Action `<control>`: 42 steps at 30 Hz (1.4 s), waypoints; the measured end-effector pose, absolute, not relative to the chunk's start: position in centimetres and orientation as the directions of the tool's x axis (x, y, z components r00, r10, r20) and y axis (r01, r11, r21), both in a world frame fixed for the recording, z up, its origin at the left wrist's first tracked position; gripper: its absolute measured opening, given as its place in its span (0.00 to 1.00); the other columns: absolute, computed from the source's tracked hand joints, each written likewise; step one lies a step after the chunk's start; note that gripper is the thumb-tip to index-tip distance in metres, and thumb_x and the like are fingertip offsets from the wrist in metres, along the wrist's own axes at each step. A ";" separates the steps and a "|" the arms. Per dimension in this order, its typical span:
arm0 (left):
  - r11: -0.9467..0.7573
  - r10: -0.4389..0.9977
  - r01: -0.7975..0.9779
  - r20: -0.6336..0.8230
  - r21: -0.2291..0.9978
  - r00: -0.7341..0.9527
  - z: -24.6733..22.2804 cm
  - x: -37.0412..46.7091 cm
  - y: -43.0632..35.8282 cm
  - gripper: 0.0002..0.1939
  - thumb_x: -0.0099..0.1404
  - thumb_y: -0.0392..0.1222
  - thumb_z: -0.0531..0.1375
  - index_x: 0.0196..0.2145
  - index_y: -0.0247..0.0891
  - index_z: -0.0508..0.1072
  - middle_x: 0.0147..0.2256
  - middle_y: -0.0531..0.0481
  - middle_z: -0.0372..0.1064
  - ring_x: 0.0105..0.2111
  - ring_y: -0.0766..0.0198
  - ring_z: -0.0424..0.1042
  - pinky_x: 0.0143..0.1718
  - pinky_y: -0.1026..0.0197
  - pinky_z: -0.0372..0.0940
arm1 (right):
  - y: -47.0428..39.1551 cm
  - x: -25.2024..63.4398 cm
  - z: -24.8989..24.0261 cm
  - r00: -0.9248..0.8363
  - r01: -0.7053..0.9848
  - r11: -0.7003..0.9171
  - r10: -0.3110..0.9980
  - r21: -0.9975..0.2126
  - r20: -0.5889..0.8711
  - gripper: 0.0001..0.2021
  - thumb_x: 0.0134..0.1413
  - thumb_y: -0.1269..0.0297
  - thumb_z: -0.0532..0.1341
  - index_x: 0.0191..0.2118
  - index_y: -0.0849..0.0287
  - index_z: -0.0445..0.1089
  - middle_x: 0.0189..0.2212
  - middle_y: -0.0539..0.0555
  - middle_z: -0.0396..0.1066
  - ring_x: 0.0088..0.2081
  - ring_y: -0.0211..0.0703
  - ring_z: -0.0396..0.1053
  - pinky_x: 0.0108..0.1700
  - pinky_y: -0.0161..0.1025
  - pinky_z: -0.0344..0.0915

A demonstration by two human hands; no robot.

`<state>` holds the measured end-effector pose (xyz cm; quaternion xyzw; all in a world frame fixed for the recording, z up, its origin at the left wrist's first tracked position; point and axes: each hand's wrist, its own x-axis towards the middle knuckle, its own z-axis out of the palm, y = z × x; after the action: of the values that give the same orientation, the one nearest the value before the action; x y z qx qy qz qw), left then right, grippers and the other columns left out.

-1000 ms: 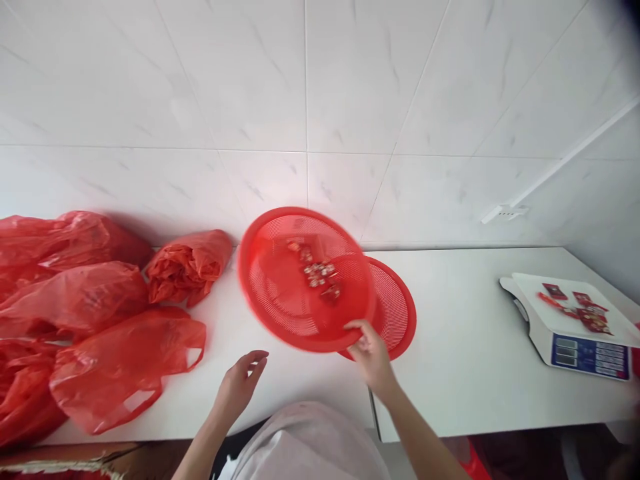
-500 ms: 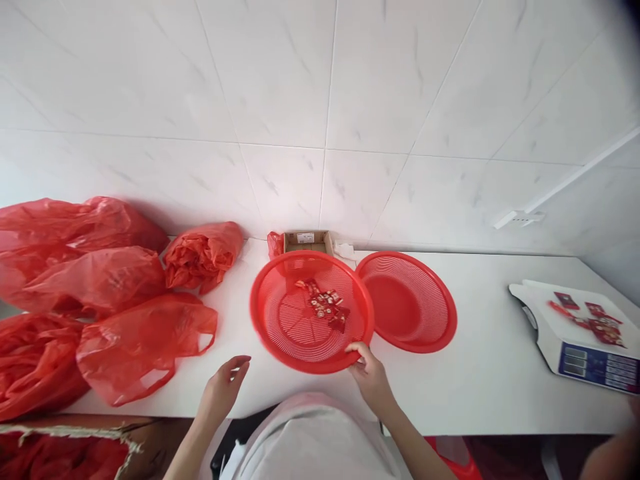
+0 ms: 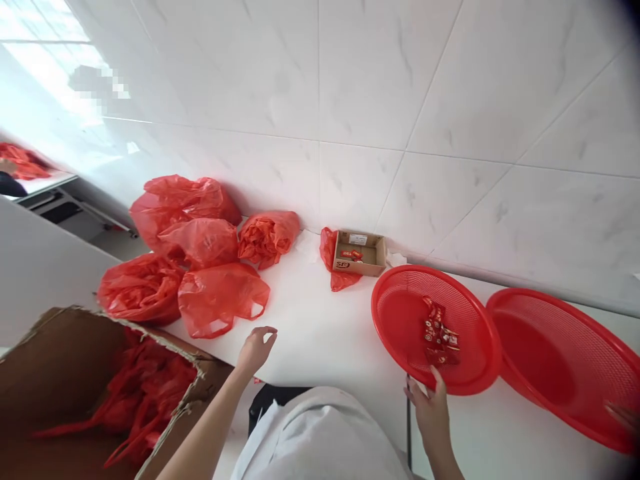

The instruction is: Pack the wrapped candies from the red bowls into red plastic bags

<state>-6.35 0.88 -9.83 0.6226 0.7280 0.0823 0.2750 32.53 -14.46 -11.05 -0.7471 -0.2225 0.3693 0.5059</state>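
A round red plastic basket [image 3: 395,353] stands on the white table, tilted a little toward me, with several small red-and-gold wrapped packets [image 3: 440,333] in it. My right hand [image 3: 431,410] holds the near rim, its thumb over the edge and the other fingers lower at the outside. Free of any object, my left hand [image 3: 256,350] hovers over the table's front edge with thumb and fingers apart. Nearest to it is a red plastic bag [image 3: 217,300] with handle holes, lying beyond it to the left.
A second red basket [image 3: 545,353] stands at the right, with another person's fingers [image 3: 623,415] at its edge. Against the wall is a small cardboard box [image 3: 367,268]. Stuffed red bags [image 3: 187,203] crowd the left. Below them, a large carton [image 3: 55,347] holds red bags.
The view has swung left, bringing in the open carton and losing the scale. The basket now sits farther right of the small box. My left hand stays empty, near the bags.
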 end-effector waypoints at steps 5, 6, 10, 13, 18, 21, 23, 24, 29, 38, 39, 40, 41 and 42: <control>0.291 0.951 0.902 -0.199 0.320 -0.237 -12.2 -8.2 1.2 0.20 0.65 0.42 0.53 0.54 0.39 0.68 0.60 0.34 0.55 0.58 0.45 0.59 0.57 0.43 0.54 | -13.6 29.7 -10.5 0.386 -0.112 -0.522 0.761 -0.846 -0.521 0.44 0.48 0.49 0.63 0.67 0.49 0.44 0.50 0.58 0.71 0.44 0.52 0.75 0.44 0.48 0.73; 0.307 0.946 0.903 -0.196 0.299 -0.257 -12.6 -8.3 1.3 0.20 0.66 0.42 0.53 0.55 0.39 0.67 0.60 0.34 0.54 0.59 0.44 0.58 0.56 0.42 0.55 | -13.3 29.4 -10.2 0.376 -0.093 -0.524 0.769 -0.847 -0.517 0.42 0.49 0.48 0.63 0.67 0.49 0.46 0.51 0.59 0.71 0.44 0.52 0.75 0.44 0.47 0.73; 0.356 0.927 0.904 -0.208 0.236 -0.311 -14.0 -8.9 2.9 0.24 0.67 0.41 0.53 0.60 0.38 0.61 0.63 0.33 0.49 0.62 0.40 0.52 0.53 0.41 0.59 | -12.5 29.0 -9.4 0.348 -0.005 -0.495 0.814 -0.869 -0.466 0.32 0.50 0.48 0.61 0.60 0.52 0.58 0.53 0.60 0.69 0.43 0.51 0.75 0.43 0.47 0.72; 0.338 0.932 0.918 -0.212 0.208 -0.295 -14.2 -9.3 4.8 0.25 0.68 0.42 0.55 0.61 0.37 0.59 0.63 0.36 0.51 0.62 0.44 0.54 0.54 0.42 0.60 | -12.3 29.0 -9.3 0.331 0.048 -0.469 0.841 -0.882 -0.429 0.29 0.51 0.47 0.61 0.57 0.54 0.62 0.52 0.61 0.70 0.42 0.51 0.75 0.42 0.46 0.72; 0.173 0.960 0.958 -0.255 0.228 -0.113 -13.3 -7.3 6.0 0.20 0.67 0.46 0.59 0.54 0.37 0.67 0.54 0.43 0.65 0.49 0.55 0.69 0.48 0.45 0.67 | -12.1 28.9 -9.5 0.330 0.093 -0.478 0.842 -0.873 -0.426 0.25 0.49 0.45 0.61 0.49 0.56 0.69 0.45 0.60 0.75 0.38 0.50 0.76 0.40 0.46 0.72; -0.015 0.964 0.949 -0.247 0.315 0.098 -12.7 -3.5 4.2 0.18 0.66 0.46 0.59 0.51 0.37 0.69 0.53 0.43 0.67 0.50 0.55 0.69 0.50 0.45 0.65 | -11.7 28.1 -9.2 0.303 0.136 -0.484 0.851 -0.864 -0.429 0.23 0.50 0.43 0.60 0.44 0.56 0.71 0.42 0.59 0.76 0.37 0.50 0.76 0.40 0.45 0.72; -0.128 0.954 0.914 -0.206 0.385 0.220 -12.3 -0.9 2.2 0.14 0.64 0.44 0.61 0.47 0.43 0.73 0.51 0.46 0.70 0.51 0.55 0.68 0.54 0.51 0.63 | -11.4 27.3 -8.7 0.260 0.164 -0.472 0.868 -0.866 -0.423 0.22 0.51 0.43 0.58 0.43 0.56 0.71 0.41 0.59 0.76 0.37 0.51 0.76 0.41 0.45 0.72; -0.165 0.952 0.897 -0.171 0.411 0.254 -12.1 0.2 1.1 0.14 0.65 0.44 0.58 0.48 0.46 0.73 0.51 0.47 0.70 0.51 0.56 0.68 0.53 0.53 0.63 | -11.1 26.9 -8.4 0.237 0.176 -0.461 0.877 -0.870 -0.418 0.22 0.52 0.43 0.57 0.43 0.56 0.71 0.41 0.59 0.76 0.38 0.51 0.76 0.41 0.45 0.71; -0.199 0.974 0.873 -0.007 0.445 0.225 -11.2 0.9 -3.9 0.20 0.68 0.36 0.48 0.54 0.44 0.70 0.50 0.41 0.67 0.51 0.52 0.67 0.54 0.47 0.61 | -9.9 25.2 -7.4 0.112 0.236 -0.374 0.927 -0.897 -0.357 0.20 0.56 0.45 0.56 0.42 0.56 0.70 0.39 0.59 0.76 0.38 0.51 0.75 0.43 0.46 0.70; -0.120 0.989 0.841 -0.014 0.527 0.150 -9.7 -2.1 -4.7 0.26 0.69 0.34 0.44 0.63 0.43 0.58 0.62 0.40 0.55 0.61 0.51 0.56 0.57 0.48 0.59 | -6.7 21.5 -3.1 -0.165 0.229 -0.283 0.932 -0.931 -0.324 0.18 0.58 0.48 0.56 0.43 0.57 0.71 0.40 0.57 0.75 0.40 0.47 0.73 0.43 0.43 0.69; -0.084 0.989 0.838 -0.056 0.539 0.135 -9.6 -1.7 -3.7 0.27 0.69 0.33 0.45 0.64 0.41 0.56 0.63 0.39 0.52 0.62 0.51 0.54 0.58 0.48 0.58 | -6.3 21.0 -2.6 -0.183 0.242 -0.252 0.936 -0.937 -0.299 0.17 0.59 0.49 0.56 0.43 0.57 0.71 0.40 0.57 0.75 0.41 0.47 0.72 0.44 0.43 0.68; -0.054 0.988 0.838 -0.091 0.544 0.122 -9.7 -1.4 -2.7 0.28 0.68 0.33 0.47 0.65 0.40 0.55 0.65 0.38 0.49 0.63 0.49 0.52 0.58 0.47 0.57 | -5.9 20.5 -2.2 -0.198 0.258 -0.217 0.942 -0.942 -0.271 0.17 0.59 0.50 0.56 0.43 0.56 0.72 0.40 0.56 0.75 0.42 0.47 0.72 0.45 0.43 0.68; -0.032 0.987 0.838 -0.115 0.544 0.113 -9.8 -1.0 -1.7 0.28 0.67 0.33 0.50 0.64 0.39 0.56 0.65 0.37 0.48 0.64 0.47 0.51 0.59 0.45 0.56 | -5.6 20.1 -2.0 -0.210 0.275 -0.183 0.947 -0.944 -0.245 0.17 0.59 0.50 0.56 0.44 0.56 0.72 0.41 0.56 0.75 0.43 0.47 0.72 0.46 0.43 0.67; -0.017 0.985 0.840 -0.136 0.543 0.108 -9.9 -0.6 -0.7 0.28 0.65 0.34 0.54 0.62 0.40 0.59 0.64 0.36 0.50 0.63 0.45 0.52 0.58 0.44 0.56 | -5.3 19.9 -2.0 -0.218 0.293 -0.154 0.950 -0.944 -0.223 0.16 0.60 0.51 0.55 0.44 0.56 0.72 0.41 0.56 0.75 0.43 0.48 0.71 0.46 0.43 0.67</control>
<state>-0.60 -0.73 -9.89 0.6988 0.6527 0.1418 0.2561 19.88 -5.32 -1.98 -0.5435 -0.5720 0.5306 0.3096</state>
